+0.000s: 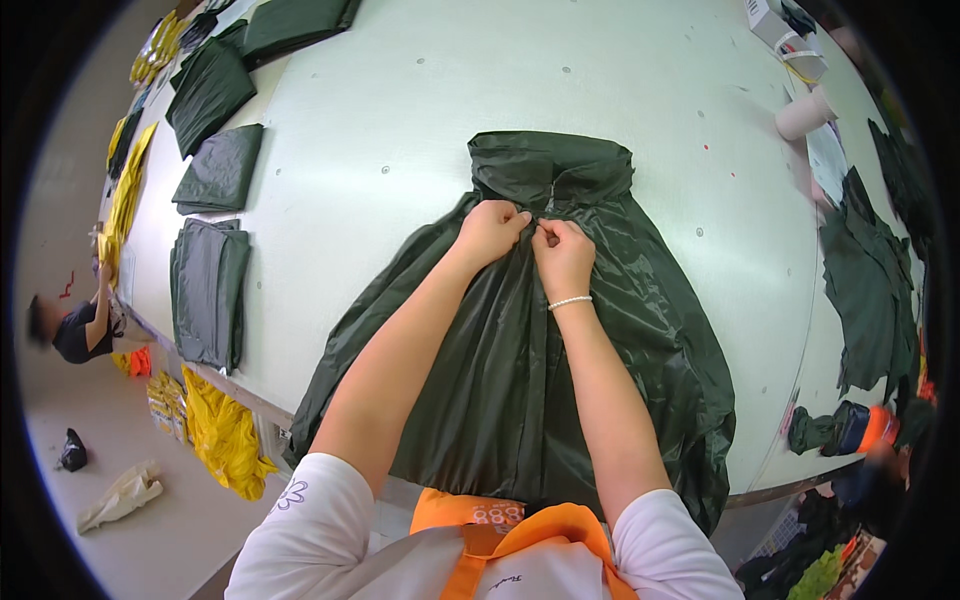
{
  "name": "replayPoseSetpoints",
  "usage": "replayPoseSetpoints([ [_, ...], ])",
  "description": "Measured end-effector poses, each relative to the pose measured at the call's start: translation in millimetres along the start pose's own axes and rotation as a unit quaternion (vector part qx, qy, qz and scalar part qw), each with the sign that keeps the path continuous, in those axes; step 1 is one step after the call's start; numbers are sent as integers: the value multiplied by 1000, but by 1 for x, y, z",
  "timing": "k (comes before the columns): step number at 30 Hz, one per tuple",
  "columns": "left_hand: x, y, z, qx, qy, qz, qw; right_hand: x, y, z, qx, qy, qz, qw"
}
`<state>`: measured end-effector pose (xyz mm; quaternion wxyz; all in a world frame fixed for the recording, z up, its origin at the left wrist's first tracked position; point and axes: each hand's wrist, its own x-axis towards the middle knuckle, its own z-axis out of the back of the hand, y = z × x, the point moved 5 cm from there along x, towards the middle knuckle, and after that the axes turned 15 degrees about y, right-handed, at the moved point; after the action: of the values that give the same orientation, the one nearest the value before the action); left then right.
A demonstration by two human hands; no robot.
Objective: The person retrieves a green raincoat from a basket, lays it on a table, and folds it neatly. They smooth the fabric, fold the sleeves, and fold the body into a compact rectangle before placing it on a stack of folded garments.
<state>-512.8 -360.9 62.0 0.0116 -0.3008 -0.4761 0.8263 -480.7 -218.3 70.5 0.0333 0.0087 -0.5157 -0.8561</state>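
Observation:
A dark green, shiny rain jacket [480, 370] lies spread on the pale table [400, 110], its broad collar [550, 155] at the far end and its lower edge toward me. Just below the collar, my left hand [491, 232] pinches the front opening with thumb and finger. Close beside it, my right hand [565, 258] pinches the same front edge; a white beaded bracelet circles that wrist. A short piece of zipper [551, 193] shows above the fingertips. What exactly lies between the fingertips is too small to tell.
Folded dark green garments [208, 295] lie in a row along the left edge. Yellow garments [222, 435] hang below it, and another person [85, 325] stands beyond. On the right are a paper roll [805, 114], dark fabric pieces [868, 285] and an orange-and-navy bundle [868, 428].

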Motion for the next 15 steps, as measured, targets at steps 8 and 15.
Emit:
replayPoseSetpoints([
  [8,-2,14,-3,-317,57,-74,944,5,9,-14,181,99,-103,973],
  [15,-5,11,-5,-326,28,-79,942,3,-2,-24,228,32,-94,969],
])
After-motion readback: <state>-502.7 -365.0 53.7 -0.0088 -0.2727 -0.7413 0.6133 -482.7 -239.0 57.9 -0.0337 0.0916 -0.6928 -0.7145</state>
